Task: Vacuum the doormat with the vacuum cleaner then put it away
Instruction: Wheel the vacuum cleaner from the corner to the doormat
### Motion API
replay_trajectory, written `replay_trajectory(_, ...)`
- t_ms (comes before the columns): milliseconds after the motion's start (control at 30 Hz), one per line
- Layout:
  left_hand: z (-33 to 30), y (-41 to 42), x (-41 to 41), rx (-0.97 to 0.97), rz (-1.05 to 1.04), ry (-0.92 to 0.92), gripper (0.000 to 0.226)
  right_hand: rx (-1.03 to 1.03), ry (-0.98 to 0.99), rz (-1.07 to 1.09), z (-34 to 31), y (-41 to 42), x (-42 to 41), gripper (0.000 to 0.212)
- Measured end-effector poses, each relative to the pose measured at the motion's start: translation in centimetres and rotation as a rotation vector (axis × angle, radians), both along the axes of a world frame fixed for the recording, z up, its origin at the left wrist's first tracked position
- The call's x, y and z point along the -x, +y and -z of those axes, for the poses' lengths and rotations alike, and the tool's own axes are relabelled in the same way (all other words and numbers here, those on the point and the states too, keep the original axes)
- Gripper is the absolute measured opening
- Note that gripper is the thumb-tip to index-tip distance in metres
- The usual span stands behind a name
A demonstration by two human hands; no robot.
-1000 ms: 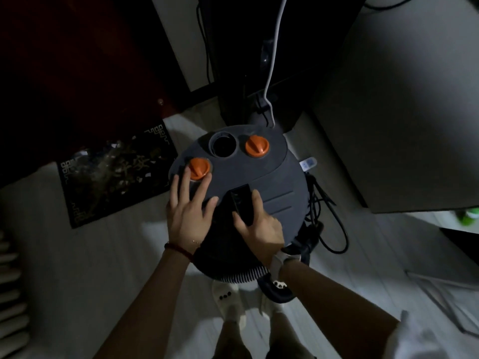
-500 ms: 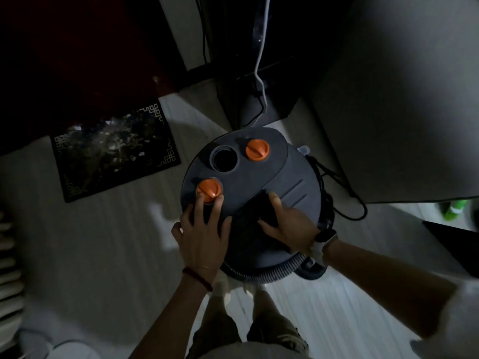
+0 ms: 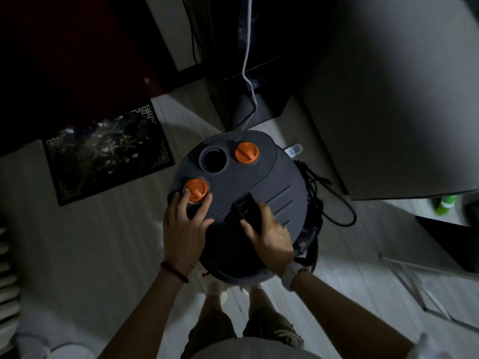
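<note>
The round dark-grey plastic vacuum cleaner [image 3: 241,198] stands on pale flooring, right of the dark patterned doormat [image 3: 103,156]. The left hand [image 3: 184,226] lies open beside its near orange knob [image 3: 196,189]; the right hand [image 3: 269,234] grips its black top handle [image 3: 248,211].

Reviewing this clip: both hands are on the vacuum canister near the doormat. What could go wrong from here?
1. The black cord lies looped on the floor at the vacuum cleaner's right side; it may snag or trip the person if the canister moves.
2. The left hand has fingers at the orange knob, so a shove could turn it unintentionally.
3. The room is dim, and debris on the doormat is easy to miss.
</note>
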State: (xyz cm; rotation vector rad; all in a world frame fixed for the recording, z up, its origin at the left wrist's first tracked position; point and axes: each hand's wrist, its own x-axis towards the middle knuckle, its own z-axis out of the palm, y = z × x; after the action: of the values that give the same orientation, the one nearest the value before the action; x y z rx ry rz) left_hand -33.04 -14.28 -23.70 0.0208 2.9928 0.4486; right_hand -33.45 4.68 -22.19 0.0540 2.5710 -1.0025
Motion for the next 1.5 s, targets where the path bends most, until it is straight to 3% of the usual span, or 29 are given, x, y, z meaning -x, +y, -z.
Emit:
replay_trajectory(133,-0.2,-3.7,0.6,-0.136,0.01,0.015,0.05,-0.012,0.147,-0.073,-0.7,-2.6,-1.5,0.065)
replay_trajectory(300,-2.2,-2.5,0.6,-0.501,-0.421,-0.059,0.093,-0.166,0.469,-0.096,-1.9,-1.5,3.9,0.043)
replay_trajectory(433,-1.5,0.4,2.7,-0.628,-0.663,-0.1,0.121,-0.24,0.313,-0.22,-0.5,-3.3,8.5,0.063)
replay_trajectory(533,-0.4,0.8,3.3,-0.536,-0.615,-0.073,0.111,-0.37,0.276,-0.199,1.0,-4.0,9.2,0.066)
replay_trajectory(800,1.6,-1.6,4.1,-0.465,-0.44,0.109,0.082,-0.437,0.306,-0.098,0.9,-4.9,8.2,0.056)
replay_trajectory(1000,1.2,-4.2,6.5,-0.445,-0.185,0.024,0.085,-0.482,0.27,0.019,0.2,-5.1,4.6,0.05)
replay_trajectory(1133,0.4,-5.2,8.5,-0.489,0.055,-0.177,0.082,-0.521,0.286,0.099,0.2,-5.2,0.8,0.047)
replay_trajectory(1233,-0.5,-5.2,10.3,-0.417,0.184,-0.284,0.077,-0.523,0.261,0.168,0.4,-5.3,-1.0,0.046)
replay_trajectory(1300,-1.4,-4.1,10.8,-0.392,0.192,-0.267,0.073,-0.507,0.265,0.196,0.6,-5.6,-1.5,0.044)
replay_trajectory(1400,-2.1,-2.5,8.8,-0.354,0.016,-0.256,0.073,-0.389,0.277,0.226,1.1,-5.9,-1.1,0.044)
replay_trajectory(1500,-1.5,-2.5,5.2,-0.182,-0.084,-0.134,0.076,-0.301,0.246,0.228,1.5,-5.7,-0.8,0.049)
